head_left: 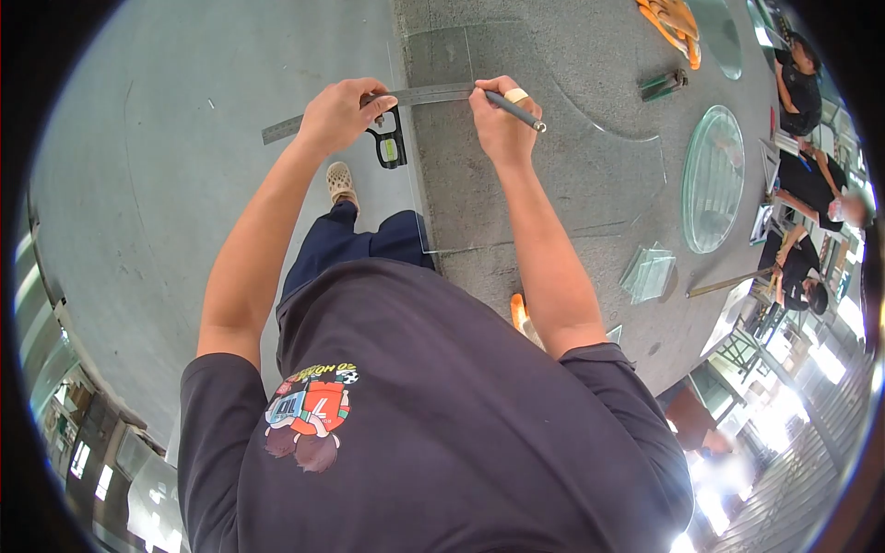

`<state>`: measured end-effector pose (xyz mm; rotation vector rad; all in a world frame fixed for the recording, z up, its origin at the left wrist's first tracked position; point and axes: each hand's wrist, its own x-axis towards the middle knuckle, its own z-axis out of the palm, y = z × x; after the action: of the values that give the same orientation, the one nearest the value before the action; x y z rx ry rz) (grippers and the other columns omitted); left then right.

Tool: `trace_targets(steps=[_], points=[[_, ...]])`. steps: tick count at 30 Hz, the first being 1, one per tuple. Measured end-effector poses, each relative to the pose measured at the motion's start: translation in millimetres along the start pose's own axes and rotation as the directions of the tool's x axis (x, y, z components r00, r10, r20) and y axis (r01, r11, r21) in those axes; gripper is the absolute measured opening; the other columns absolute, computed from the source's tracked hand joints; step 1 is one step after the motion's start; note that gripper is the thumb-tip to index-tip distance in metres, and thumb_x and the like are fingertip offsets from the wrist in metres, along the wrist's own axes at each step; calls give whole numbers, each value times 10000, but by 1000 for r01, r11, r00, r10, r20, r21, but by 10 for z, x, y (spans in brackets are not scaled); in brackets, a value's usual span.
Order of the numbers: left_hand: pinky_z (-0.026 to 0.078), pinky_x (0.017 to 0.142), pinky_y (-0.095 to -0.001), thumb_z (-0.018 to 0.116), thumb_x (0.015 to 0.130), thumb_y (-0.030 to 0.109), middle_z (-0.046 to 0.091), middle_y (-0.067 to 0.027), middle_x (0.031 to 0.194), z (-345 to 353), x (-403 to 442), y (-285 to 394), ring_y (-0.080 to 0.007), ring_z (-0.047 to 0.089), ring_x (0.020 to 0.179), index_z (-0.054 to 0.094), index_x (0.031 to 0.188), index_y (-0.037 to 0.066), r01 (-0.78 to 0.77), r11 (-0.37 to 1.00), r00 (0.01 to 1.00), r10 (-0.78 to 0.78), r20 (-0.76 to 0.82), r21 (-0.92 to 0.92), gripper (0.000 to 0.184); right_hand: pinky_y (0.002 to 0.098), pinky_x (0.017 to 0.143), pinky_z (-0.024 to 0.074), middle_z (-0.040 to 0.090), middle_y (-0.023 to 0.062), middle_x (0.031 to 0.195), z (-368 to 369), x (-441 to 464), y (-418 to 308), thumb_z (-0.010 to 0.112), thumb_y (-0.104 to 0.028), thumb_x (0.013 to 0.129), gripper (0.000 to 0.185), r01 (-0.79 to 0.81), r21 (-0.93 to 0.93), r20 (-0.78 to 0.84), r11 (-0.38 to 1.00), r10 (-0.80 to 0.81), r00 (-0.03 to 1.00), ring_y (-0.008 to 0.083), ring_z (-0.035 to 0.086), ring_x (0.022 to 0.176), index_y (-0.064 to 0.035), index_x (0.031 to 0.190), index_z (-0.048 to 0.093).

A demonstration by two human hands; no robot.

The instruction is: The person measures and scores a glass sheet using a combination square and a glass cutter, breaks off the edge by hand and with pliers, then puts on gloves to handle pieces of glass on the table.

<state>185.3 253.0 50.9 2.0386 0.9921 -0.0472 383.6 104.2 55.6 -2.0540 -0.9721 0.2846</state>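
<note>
My left hand (346, 115) is closed on a combination square, gripping it near its black head (389, 147) with the green level vial. The square's steel rule (433, 94) extends to the right across a clear glass sheet (553, 203) on the grey table. My right hand (505, 124) has its fingers wrapped round a grey pen-shaped glass cutter (513, 109), tilted with its metal end toward me. The cutter's tip is hidden by my fingers, beside the rule's right end. A faint straight line runs up the glass from there. One finger wears a pale band.
Orange gloves (678, 23) and a dark green-black object (664, 85) lie at the table's far side. Round glass discs (713, 180) and small stacked glass pieces (648, 274) rest on the right. Several people (800, 88) are beyond the table.
</note>
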Motion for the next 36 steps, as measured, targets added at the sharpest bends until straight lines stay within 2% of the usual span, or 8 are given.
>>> trace_targets(steps=[7,10,13,16,19,25,28,36], points=[[532,751,-375,661,973,466,755,-57,864,274,-352,-26,-241,710,838,745,1097,104,-19,999,1000,19,-3,-27,392,326,624,544,711,119,725,-140,-405,74,688,-130,842,126,-20,6,0,1000,20,1000,222,705,656,-14,877,726],[533,760,-376,666,971,466,755,-56,866,338,-456,-7,-241,711,848,741,1086,94,-6,1000,1000,6,12,30,397,330,633,551,712,120,732,-222,-540,25,692,-127,838,119,-86,19,15,996,85,996,233,710,665,-21,880,727],[524,768,-375,672,984,414,753,-92,933,382,-572,36,-232,692,843,713,1083,44,-5,999,999,6,38,-33,385,333,635,554,710,118,728,-255,-657,106,693,-122,835,111,-45,16,10,999,45,999,239,711,664,-26,881,728],[523,766,-374,691,978,405,750,-93,937,460,-670,31,-233,694,851,680,1060,47,-6,1000,1000,6,9,4,368,335,636,554,711,117,730,-293,-754,126,694,-121,834,106,-5,7,4,1000,5,1000,240,712,665,-30,875,727],[522,762,-371,703,972,407,746,-94,932,536,-794,58,-230,693,853,641,1029,46,1,1000,1000,-1,-28,-21,370,337,632,553,710,122,733,-363,-874,119,692,-120,835,107,-31,26,5,999,31,1000,239,710,662,-26,874,726],[519,757,-369,709,968,409,738,-89,891,651,-1049,128,-228,691,837,623,1003,51,35,999,999,-35,31,-3,370,333,625,550,706,127,734,-480,-1166,144,691,-109,831,110,-61,36,11,997,60,998,238,711,661,-13,877,721],[531,767,-415,685,961,470,756,-88,902,774,-1192,78,-290,717,902,617,1016,76,-3,1000,1000,3,19,-17,403,327,620,547,702,129,729,-545,-1340,181,692,-104,828,107,-22,38,2,999,22,1000,232,705,654,-11,874,719],[529,749,-422,675,965,482,756,-94,905,983,-1584,158,-298,717,882,611,1020,73,13,1000,999,-13,49,6,418,327,611,540,698,132,725,-698,-1758,210,689,-98,830,100,-65,39,-3,997,65,998,227,692,635,-9,867,716]])
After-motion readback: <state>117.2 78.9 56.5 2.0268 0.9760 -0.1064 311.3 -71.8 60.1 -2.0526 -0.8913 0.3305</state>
